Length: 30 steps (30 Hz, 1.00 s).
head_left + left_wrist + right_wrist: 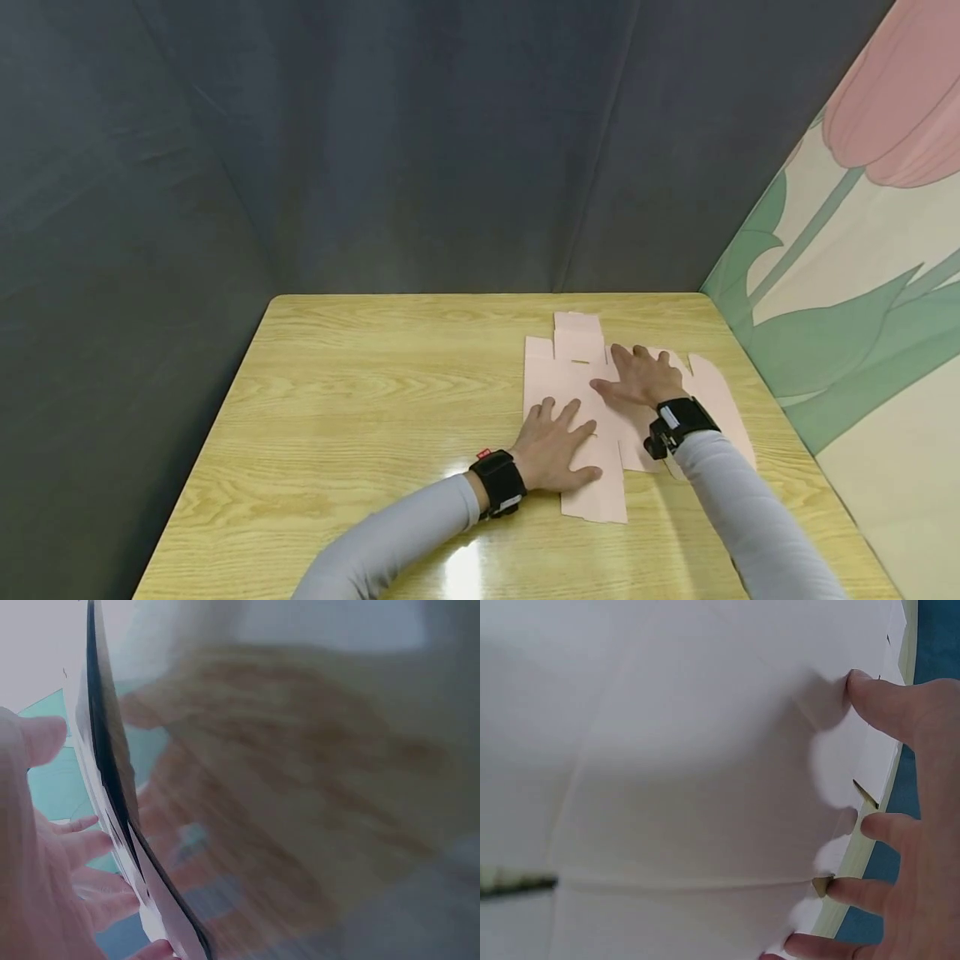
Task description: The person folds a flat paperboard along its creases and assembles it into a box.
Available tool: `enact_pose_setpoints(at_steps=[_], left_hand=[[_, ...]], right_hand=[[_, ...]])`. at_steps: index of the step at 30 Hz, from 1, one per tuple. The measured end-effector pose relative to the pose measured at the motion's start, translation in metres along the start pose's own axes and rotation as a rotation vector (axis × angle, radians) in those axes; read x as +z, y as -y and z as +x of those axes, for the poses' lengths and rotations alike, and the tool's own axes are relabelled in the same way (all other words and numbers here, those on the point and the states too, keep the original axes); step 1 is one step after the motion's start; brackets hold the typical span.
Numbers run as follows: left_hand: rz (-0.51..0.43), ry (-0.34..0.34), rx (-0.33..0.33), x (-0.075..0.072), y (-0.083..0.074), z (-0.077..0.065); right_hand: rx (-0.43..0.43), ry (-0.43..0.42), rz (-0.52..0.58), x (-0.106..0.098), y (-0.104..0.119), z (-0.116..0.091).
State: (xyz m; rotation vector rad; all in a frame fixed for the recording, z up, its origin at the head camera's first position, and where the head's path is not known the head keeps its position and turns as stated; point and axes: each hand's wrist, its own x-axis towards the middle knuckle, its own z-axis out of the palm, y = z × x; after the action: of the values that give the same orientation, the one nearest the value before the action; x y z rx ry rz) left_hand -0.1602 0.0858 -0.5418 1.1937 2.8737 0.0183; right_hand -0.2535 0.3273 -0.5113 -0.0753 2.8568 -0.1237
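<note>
A flat, unfolded pink cardboard box blank (558, 379) lies on the right half of the table, with creases, slots and side flaps. My left hand (551, 450) rests on its near left part with the fingers spread. Farther right, my right hand (645, 379) touches the blank near its middle, fingers spread and thumb out to the left. In the left wrist view, the left-hand fingers (97, 844) reach to the edge of the blank (161, 904). The right wrist view shows the right hand (907, 825) with fingertips at the creased board (675, 825).
The wood-grain table (360, 400) extends to the left of the blank. A dark curtain (450, 150) hangs behind and to the left. At the right stands a wall panel with a tulip pattern (847, 317), close to the table's right edge.
</note>
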Motion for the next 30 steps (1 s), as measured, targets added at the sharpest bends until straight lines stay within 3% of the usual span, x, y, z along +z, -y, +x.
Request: enact_pose_setpoints(at_steps=[10,20,30], left_hand=[[0.016,-0.005,-0.023,-0.001,0.013,-0.008],[-0.028,0.073,-0.087,-0.015,0.025,-0.019],[-0.061,0.058,-0.141,-0.025,0.04,-0.028]], right_hand=[[-0.039,-0.053,-0.021,0.003,0.012,-0.001],[-0.092,-0.125,-0.044,0.009,0.029,0.0],[-0.14,-0.163,-0.07,0.014,0.048,-0.001]])
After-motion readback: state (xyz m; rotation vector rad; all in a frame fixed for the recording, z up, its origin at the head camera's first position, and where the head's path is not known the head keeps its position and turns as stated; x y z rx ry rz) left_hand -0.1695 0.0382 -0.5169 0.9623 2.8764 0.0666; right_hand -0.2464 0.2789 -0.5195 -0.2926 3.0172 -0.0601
